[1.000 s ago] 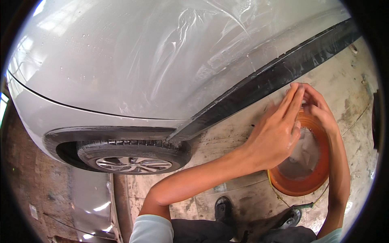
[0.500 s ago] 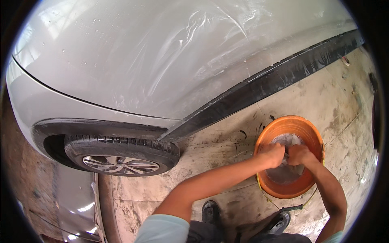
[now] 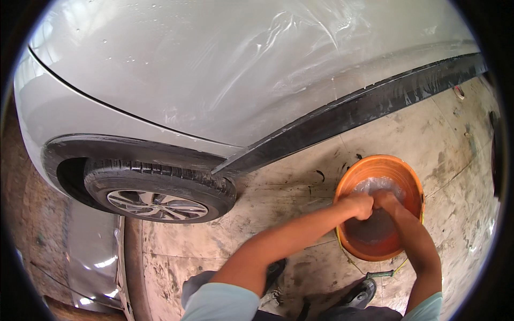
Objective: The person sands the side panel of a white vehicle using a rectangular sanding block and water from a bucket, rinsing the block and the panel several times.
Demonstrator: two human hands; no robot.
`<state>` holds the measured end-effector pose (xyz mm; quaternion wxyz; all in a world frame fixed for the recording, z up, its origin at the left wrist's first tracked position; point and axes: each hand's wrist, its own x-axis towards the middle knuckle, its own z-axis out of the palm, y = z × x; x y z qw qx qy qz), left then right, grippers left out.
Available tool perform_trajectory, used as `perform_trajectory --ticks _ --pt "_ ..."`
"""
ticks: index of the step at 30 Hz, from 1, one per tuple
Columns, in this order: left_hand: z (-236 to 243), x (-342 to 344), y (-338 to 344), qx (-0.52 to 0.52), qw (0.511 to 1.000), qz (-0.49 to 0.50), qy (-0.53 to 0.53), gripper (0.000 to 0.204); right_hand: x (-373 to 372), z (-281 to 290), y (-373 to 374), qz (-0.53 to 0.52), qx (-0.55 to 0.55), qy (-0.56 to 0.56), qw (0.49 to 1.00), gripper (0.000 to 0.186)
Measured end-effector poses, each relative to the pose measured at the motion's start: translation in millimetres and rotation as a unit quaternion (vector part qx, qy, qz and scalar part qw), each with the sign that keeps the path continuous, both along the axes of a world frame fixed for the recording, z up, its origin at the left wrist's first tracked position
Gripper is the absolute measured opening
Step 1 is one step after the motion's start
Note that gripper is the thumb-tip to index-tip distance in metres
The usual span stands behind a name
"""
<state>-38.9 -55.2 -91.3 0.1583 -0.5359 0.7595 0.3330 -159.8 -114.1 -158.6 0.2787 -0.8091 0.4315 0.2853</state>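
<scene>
An orange bucket stands on the floor at my right, partly filled with murky grey water and white suds. Both my hands are over its inside, close against each other above the water. My left hand is closed like a fist, its knuckles toward the bucket's middle. Beside it, my right hand is closed too, with the fingers mostly turned away from view. Whatever the two hands grip is hidden between them. The bucket's wire handle hangs down on the near side, with a green grip.
A silver-grey car body, streaked with suds and drops, fills the far side. Black trim runs along its lower edge to the wheel at left. My shoe rests on the stained tile floor near the bucket handle.
My hands have drawn closer together inside the bucket, the right one shifting left and away from me. The greyish patch between them earlier no longer shows. The view has shifted slightly.
</scene>
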Motion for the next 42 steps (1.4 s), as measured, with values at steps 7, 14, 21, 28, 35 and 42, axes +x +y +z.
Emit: perform_trajectory --ticks 7,14,21,28,35,42 --pt "88 106 -6 -0.044 0.963 0.138 0.227 0.028 -26 114 14 -0.307 0.146 -0.17 0.925 0.046" --pt "-33 193 3 0.143 0.986 -0.069 -0.056 0.052 -57 196 -9 -0.487 0.129 -0.593 0.627 0.021" --pt "-24 151 9 0.186 0.95 -0.181 -0.175 0.049 -11 286 -26 -0.588 -0.042 -0.614 0.525 0.029" --pt "-60 152 -9 0.103 0.939 -0.28 -0.169 0.046 58 188 30 -0.727 -0.174 -0.511 0.424 0.039" --pt "-109 149 -7 0.108 0.953 -0.242 -0.147 0.046 217 290 81 -0.391 -0.575 -0.585 0.418 0.054" --pt "-45 170 43 0.072 0.977 -0.193 -0.047 0.05 297 288 110 -0.269 -0.54 -0.626 0.493 0.074"
